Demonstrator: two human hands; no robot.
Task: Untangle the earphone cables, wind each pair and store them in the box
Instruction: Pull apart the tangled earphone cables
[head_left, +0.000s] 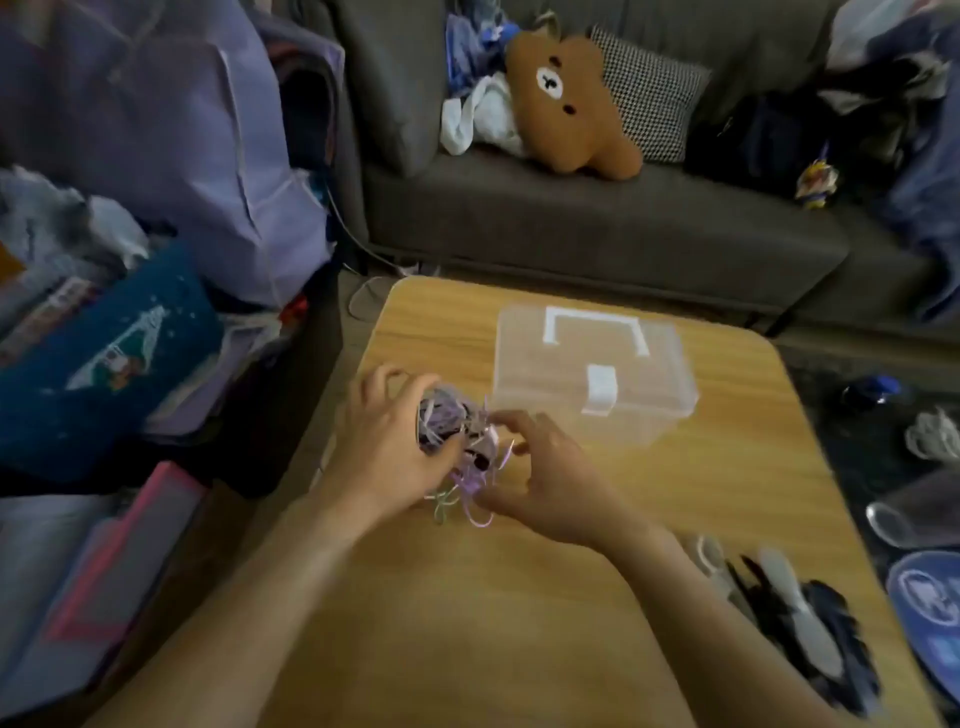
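While the left hand (387, 441) is curling its fingers around the tangled earphone cables (457, 441) above the wooden table (519, 623), the right hand (550, 478) is pinching loose strands at the bundle's four o'clock side — pale loops are dangling below. At two o'clock from the tangle, the clear plastic box (592, 374) is sitting latched.

Single head-worn wide-angle view, angled forward and down from close above the desk (545, 597). Both forearms enter from the bottom edge. The sofa (597, 223) lies beyond the desk's far edge.
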